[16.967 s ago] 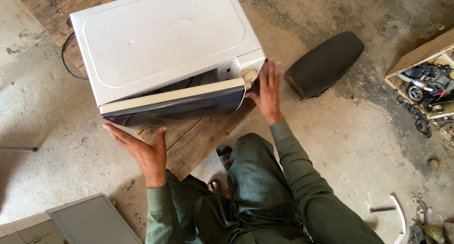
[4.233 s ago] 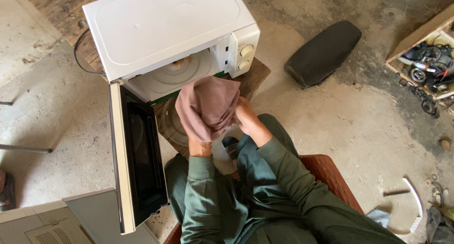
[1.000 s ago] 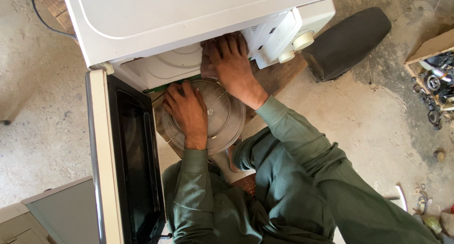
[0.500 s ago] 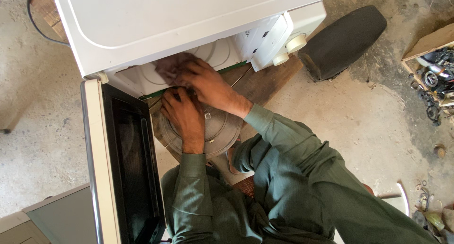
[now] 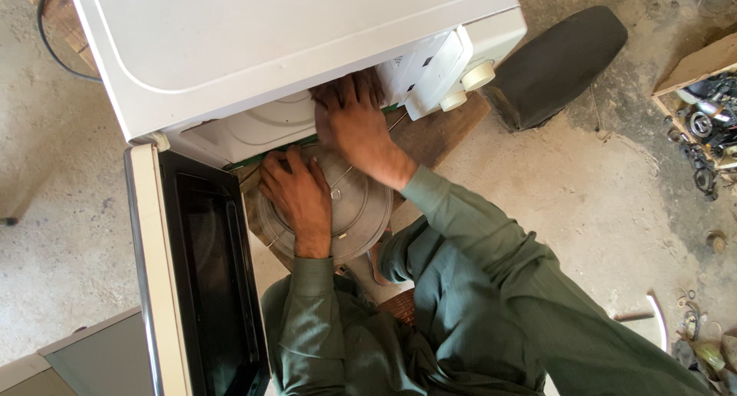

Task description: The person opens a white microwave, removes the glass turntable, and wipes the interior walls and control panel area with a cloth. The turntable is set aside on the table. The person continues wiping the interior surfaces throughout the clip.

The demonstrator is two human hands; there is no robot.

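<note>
A white microwave oven [image 5: 269, 43] stands with its door [image 5: 192, 281] swung open toward me. My right hand [image 5: 357, 131] reaches into the oven's opening and presses a brownish cloth [image 5: 367, 80], which shows only at the fingertips, against the inside. My left hand [image 5: 298, 200] lies on a round glass turntable plate [image 5: 365, 216] just in front of the opening. Its fingers curl over the plate's far edge. The inside of the oven is mostly hidden by its top.
Two cream knobs [image 5: 470, 85] sit on the oven's control panel at the right. The oven rests on a wooden board [image 5: 441, 131] on a concrete floor. A black cushion [image 5: 556, 62] lies to the right, near a wooden box of metal parts [image 5: 702, 112]. A grey panel [image 5: 92, 361] sits bottom left.
My right hand has slid the cloth rightward inside the oven, toward the control-panel side. My left hand stays on the glass plate.
</note>
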